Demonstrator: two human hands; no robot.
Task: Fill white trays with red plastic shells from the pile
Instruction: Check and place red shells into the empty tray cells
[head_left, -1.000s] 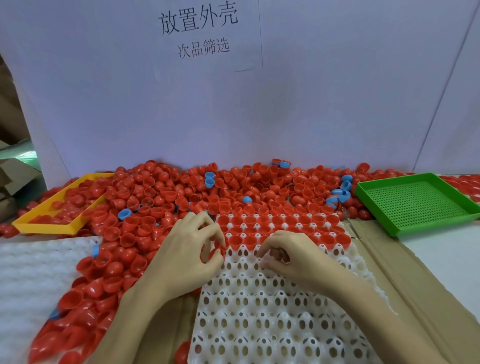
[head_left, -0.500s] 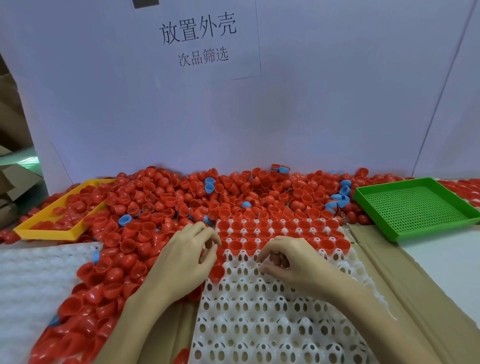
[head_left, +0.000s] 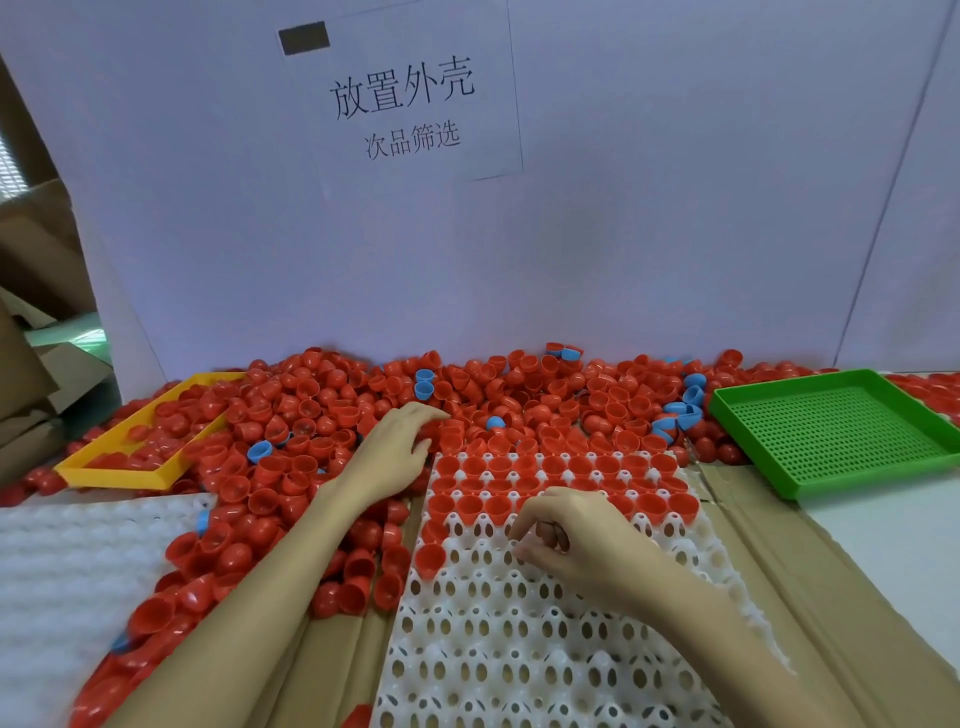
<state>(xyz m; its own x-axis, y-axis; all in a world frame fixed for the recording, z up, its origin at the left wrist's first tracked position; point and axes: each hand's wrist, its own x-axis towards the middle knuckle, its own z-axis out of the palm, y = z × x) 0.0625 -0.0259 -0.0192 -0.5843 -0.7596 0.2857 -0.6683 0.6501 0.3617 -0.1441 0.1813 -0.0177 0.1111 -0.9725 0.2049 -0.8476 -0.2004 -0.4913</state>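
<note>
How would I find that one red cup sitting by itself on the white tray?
Start at the white tray in the middle, whose far rows are filled with red shells. Follow its left edge toward you: the lone red shell sits one row below the rest, empty holes beside it.

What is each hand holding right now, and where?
Left hand rests on the shell pile, gripping nothing visible. Right hand is curled over the white tray; contents hidden.

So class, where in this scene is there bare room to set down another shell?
Free: the white tray cups nearer than the right hand, and the green tray at far right. Crowded: the tray's filled far rows, and the red shell pile around the left hand.
</note>
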